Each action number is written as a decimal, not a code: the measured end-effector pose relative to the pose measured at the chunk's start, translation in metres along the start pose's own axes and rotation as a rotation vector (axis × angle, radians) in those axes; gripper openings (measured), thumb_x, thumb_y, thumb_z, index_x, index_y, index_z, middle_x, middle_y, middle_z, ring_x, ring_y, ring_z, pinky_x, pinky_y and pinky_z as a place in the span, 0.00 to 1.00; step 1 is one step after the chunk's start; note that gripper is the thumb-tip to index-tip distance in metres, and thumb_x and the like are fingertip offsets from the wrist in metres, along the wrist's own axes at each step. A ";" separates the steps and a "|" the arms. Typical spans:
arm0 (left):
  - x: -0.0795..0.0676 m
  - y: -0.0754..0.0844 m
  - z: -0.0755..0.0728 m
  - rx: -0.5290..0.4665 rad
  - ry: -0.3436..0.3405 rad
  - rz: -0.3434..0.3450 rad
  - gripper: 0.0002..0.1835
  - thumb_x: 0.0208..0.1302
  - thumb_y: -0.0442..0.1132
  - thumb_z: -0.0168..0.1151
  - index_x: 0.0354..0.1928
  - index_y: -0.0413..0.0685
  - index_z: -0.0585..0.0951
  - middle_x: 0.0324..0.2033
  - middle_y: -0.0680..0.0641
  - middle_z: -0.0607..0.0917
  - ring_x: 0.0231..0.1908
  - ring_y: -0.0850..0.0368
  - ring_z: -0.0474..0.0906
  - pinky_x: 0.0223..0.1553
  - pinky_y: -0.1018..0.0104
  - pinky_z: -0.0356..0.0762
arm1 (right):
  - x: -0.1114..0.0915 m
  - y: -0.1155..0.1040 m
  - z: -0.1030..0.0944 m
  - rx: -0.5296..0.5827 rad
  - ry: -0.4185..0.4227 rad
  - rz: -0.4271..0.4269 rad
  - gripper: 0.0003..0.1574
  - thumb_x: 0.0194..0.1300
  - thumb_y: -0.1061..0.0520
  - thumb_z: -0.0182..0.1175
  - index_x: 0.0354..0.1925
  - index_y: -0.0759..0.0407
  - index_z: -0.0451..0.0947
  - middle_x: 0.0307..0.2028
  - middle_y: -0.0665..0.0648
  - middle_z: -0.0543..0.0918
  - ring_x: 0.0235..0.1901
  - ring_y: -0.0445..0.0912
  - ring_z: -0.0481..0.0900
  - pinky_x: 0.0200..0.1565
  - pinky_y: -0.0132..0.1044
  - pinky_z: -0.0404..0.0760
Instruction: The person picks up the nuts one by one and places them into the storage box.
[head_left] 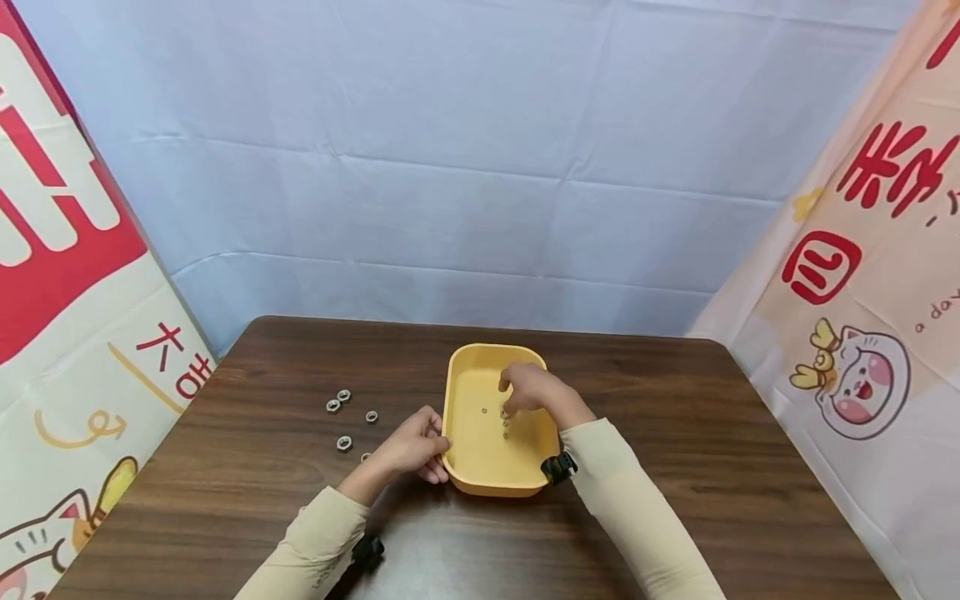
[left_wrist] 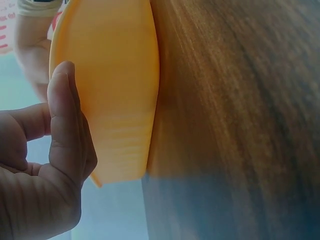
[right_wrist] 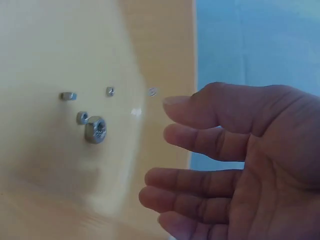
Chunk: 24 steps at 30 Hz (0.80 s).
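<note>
A yellow plastic tray (head_left: pixel 476 454) sits on the table. My left hand (head_left: pixel 412 444) pinches its left rim, thumb over the edge and fingers along the outer wall, as the left wrist view of the tray's side (left_wrist: pixel 117 100) confirms. Over the right part of the tray hovers my right hand (head_left: pixel 531 389), its fingers loosely bent. In the right wrist view nothing lies between the right hand's (right_wrist: pixel 235 150) thumb and fingertips. A larger hex nut (right_wrist: pixel 95 130) is inside the tray beside a small nut (right_wrist: pixel 82 118), with a few more small ones around.
Several larger hex nuts (head_left: pixel 344 443) lie on the dark wooden table (head_left: pixel 675 433) to the left of the tray, one partly behind my left hand. A pale blue cloth (head_left: pixel 450 167) hangs behind the table, with printed cloths on both sides.
</note>
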<state>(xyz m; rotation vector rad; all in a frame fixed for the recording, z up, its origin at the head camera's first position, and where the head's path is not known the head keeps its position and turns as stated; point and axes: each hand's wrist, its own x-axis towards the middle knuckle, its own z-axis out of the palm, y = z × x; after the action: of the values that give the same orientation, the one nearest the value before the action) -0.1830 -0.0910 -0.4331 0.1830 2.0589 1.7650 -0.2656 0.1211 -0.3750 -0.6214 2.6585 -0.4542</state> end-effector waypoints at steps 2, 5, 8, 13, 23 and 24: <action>0.000 0.000 0.000 -0.007 0.003 -0.003 0.12 0.60 0.27 0.49 0.42 0.32 0.58 0.15 0.40 0.78 0.13 0.55 0.77 0.14 0.65 0.76 | -0.005 -0.002 0.000 0.001 0.013 -0.007 0.23 0.54 0.61 0.67 0.50 0.65 0.76 0.47 0.62 0.77 0.35 0.48 0.74 0.35 0.41 0.75; 0.000 0.000 0.000 -0.013 0.003 -0.002 0.12 0.60 0.27 0.49 0.42 0.32 0.58 0.16 0.40 0.78 0.13 0.55 0.77 0.14 0.65 0.76 | -0.012 -0.005 0.000 -0.022 0.022 -0.014 0.23 0.55 0.60 0.67 0.50 0.65 0.76 0.46 0.62 0.78 0.34 0.47 0.74 0.34 0.41 0.74; 0.000 0.000 0.000 -0.013 0.004 0.003 0.12 0.60 0.27 0.49 0.42 0.32 0.58 0.16 0.40 0.78 0.13 0.55 0.77 0.14 0.65 0.77 | -0.018 -0.007 0.000 -0.046 0.021 -0.013 0.23 0.56 0.59 0.66 0.50 0.65 0.76 0.46 0.62 0.78 0.33 0.47 0.74 0.34 0.41 0.75; 0.000 -0.001 -0.001 -0.023 0.006 0.000 0.12 0.60 0.26 0.49 0.42 0.32 0.58 0.16 0.39 0.78 0.13 0.54 0.78 0.15 0.64 0.77 | -0.027 -0.003 -0.001 -0.067 0.050 0.006 0.24 0.54 0.60 0.66 0.49 0.65 0.75 0.47 0.63 0.78 0.34 0.47 0.75 0.34 0.41 0.76; 0.001 0.000 0.001 -0.011 0.007 0.022 0.12 0.60 0.26 0.49 0.41 0.31 0.59 0.15 0.39 0.78 0.13 0.54 0.78 0.15 0.64 0.77 | -0.042 0.010 -0.008 -0.063 0.109 0.032 0.24 0.50 0.64 0.65 0.48 0.66 0.76 0.45 0.63 0.79 0.36 0.49 0.76 0.32 0.40 0.76; 0.001 0.000 0.002 -0.012 0.008 0.021 0.11 0.59 0.26 0.49 0.41 0.31 0.59 0.15 0.40 0.78 0.13 0.54 0.78 0.15 0.64 0.77 | -0.044 0.010 -0.009 -0.065 0.112 0.032 0.24 0.50 0.64 0.65 0.48 0.66 0.76 0.44 0.63 0.79 0.35 0.49 0.75 0.32 0.40 0.75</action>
<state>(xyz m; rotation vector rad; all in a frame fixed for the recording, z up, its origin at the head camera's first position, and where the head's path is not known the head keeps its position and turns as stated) -0.1830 -0.0894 -0.4335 0.1949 2.0590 1.7922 -0.2364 0.1528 -0.3589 -0.5876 2.7945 -0.4063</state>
